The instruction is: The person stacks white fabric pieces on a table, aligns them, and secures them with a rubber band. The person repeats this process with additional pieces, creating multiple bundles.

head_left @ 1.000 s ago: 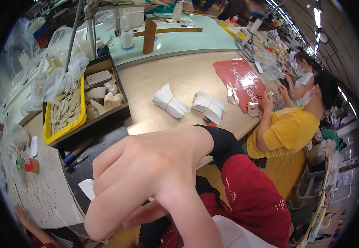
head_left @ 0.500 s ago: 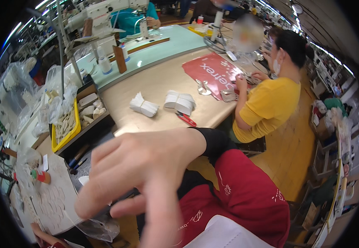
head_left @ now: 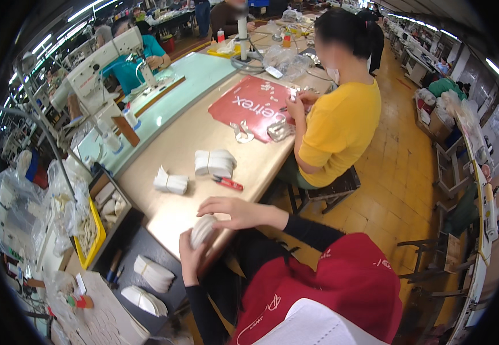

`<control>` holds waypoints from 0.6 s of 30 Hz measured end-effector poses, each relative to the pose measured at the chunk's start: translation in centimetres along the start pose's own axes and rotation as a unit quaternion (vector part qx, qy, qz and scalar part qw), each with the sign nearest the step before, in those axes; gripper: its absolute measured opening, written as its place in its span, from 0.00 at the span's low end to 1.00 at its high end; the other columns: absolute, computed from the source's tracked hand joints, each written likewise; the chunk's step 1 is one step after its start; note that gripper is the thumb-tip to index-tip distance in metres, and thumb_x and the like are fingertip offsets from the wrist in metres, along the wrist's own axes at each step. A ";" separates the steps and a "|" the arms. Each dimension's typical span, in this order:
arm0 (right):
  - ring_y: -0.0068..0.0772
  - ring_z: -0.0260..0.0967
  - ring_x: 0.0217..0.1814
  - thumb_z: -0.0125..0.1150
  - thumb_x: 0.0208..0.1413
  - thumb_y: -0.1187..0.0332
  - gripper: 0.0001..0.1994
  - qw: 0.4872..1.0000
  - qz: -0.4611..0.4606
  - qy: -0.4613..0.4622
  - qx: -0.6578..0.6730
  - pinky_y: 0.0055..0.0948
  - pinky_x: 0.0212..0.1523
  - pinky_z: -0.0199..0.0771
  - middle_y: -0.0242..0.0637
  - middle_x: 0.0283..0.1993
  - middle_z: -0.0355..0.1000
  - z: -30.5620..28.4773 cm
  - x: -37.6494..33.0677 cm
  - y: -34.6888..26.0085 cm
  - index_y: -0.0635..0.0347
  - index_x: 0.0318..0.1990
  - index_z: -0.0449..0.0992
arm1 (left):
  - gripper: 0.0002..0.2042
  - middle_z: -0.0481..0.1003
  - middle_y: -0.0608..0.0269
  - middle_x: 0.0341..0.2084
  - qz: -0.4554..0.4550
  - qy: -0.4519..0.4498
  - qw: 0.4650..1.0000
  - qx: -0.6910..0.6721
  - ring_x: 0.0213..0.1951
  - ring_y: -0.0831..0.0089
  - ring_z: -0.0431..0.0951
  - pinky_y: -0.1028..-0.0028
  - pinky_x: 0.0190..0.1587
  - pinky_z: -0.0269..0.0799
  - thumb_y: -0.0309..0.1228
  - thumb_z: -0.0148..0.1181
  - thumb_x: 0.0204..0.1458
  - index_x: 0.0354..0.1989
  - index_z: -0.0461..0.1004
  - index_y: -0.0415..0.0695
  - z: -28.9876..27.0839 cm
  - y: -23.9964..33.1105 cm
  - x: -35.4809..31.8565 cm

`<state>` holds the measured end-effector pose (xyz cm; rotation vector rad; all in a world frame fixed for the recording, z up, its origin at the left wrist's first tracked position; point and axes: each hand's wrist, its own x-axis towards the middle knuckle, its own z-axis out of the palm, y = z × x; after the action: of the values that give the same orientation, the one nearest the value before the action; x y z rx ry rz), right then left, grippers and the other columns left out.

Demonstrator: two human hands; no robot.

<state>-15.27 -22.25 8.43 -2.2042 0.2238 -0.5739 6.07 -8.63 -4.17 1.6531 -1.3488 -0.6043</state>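
At the table's near edge, my left hand (head_left: 189,256) is wrapped round a small bundle of white cut pieces (head_left: 203,229), holding it tilted up. Over its top reaches my right hand (head_left: 239,213), fingers stretched out and apart, the thumb by the bundle's side. Just beyond, two banded bundles of white strips lie on the table: a fanned one (head_left: 170,181) and a wider one (head_left: 215,163). Red-handled thread snips (head_left: 228,183) rest beside the wider one. Left of my left hand, two more white bundles (head_left: 154,273) (head_left: 145,301) lie on a dark surface.
A yellow tray (head_left: 95,241) of small pieces stands at the left. On my right, a person in a yellow shirt (head_left: 341,129) sits working over a red sheet (head_left: 248,106). Beyond the pale green table (head_left: 189,80) stands a sewing machine (head_left: 97,69).
The right hand, large and close to the camera before, is now down at the table edge by the bundle in my left hand. The view has shifted, bringing the dark surface's bundles into sight.
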 end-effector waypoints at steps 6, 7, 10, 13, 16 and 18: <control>0.57 0.41 0.75 0.65 0.35 0.70 0.45 0.999 0.004 0.001 0.041 0.46 0.74 0.44 0.55 0.72 0.48 7.8 -0.6 8.8 0.56 0.68 0.57 | 0.29 0.68 0.49 0.47 -0.044 0.032 0.998 0.008 0.51 0.53 0.69 0.62 0.58 0.64 0.26 0.61 0.35 0.53 0.71 0.34 0.9 -0.6 -0.5; 0.58 0.43 0.74 0.64 0.35 0.71 0.44 1.000 0.010 0.002 -0.029 0.46 0.73 0.44 0.54 0.71 0.50 9.2 -0.3 9.2 0.55 0.68 0.58 | 0.30 0.66 0.48 0.47 -0.052 0.044 0.997 0.018 0.52 0.52 0.68 0.61 0.59 0.63 0.25 0.60 0.35 0.55 0.69 0.35 1.5 -0.8 -0.5; 0.55 0.54 0.66 0.63 0.37 0.74 0.40 0.996 0.042 0.006 -0.078 0.48 0.68 0.53 0.49 0.61 0.59 10.4 0.8 10.3 0.51 0.66 0.61 | 0.35 0.63 0.46 0.51 -0.095 0.071 0.991 -0.054 0.57 0.52 0.63 0.59 0.63 0.56 0.21 0.58 0.37 0.61 0.60 0.33 2.5 -1.6 -0.4; 0.51 0.60 0.59 0.64 0.38 0.72 0.34 0.997 0.042 -0.025 -0.063 0.45 0.61 0.61 0.46 0.56 0.62 9.2 1.2 9.9 0.55 0.60 0.64 | 0.32 0.63 0.50 0.52 -0.117 0.031 0.992 -0.044 0.57 0.57 0.63 0.60 0.64 0.57 0.20 0.57 0.40 0.59 0.59 0.33 2.0 -1.0 -0.1; 0.49 0.61 0.57 0.66 0.38 0.69 0.33 0.993 0.112 -0.040 0.024 0.44 0.57 0.64 0.45 0.53 0.63 5.8 0.3 7.4 0.57 0.58 0.65 | 0.29 0.63 0.52 0.51 -0.184 -0.051 0.971 -0.146 0.54 0.60 0.67 0.64 0.61 0.61 0.20 0.58 0.42 0.57 0.60 0.34 0.8 3.0 1.4; 0.50 0.61 0.56 0.69 0.36 0.66 0.34 0.987 0.150 -0.009 0.056 0.44 0.55 0.65 0.45 0.52 0.63 2.9 -1.4 4.0 0.57 0.57 0.66 | 0.28 0.63 0.52 0.50 -0.287 -0.120 0.914 -0.260 0.52 0.62 0.68 0.66 0.59 0.64 0.21 0.59 0.43 0.56 0.60 0.35 -0.7 8.2 1.9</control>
<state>-15.04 -22.30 3.32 -2.0160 0.4923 -0.3901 3.02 -10.27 3.50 1.5397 -0.7341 -1.4185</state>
